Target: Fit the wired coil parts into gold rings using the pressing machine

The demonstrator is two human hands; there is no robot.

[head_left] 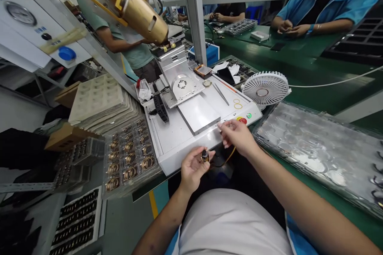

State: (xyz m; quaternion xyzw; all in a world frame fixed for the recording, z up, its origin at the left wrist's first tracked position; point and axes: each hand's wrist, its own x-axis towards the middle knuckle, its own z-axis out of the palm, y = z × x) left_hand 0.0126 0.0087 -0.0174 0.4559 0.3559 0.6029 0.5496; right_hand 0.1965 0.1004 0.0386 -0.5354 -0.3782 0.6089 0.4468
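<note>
My left hand [193,169] is closed around a small black and gold watch case [205,155], just in front of the machine's front edge. My right hand [237,135] has its fingers pinched together at that edge, below the red button [243,120]; whatever is between the fingertips is too small to make out. Ahead of both hands lies a flat silver plate [200,113] on the white machine base [173,147]. Behind it stands a metal fixture with a round seat [182,83], under a brass-coloured press head [145,16].
Left of the machine is a clear tray [121,183] of gold ring-shaped parts. Tweezers [220,93] and thin gold rings [237,106] lie on the base. A white fan [265,89] and a large plastic-covered tray [314,147] stand at right. Co-workers sit across the green table.
</note>
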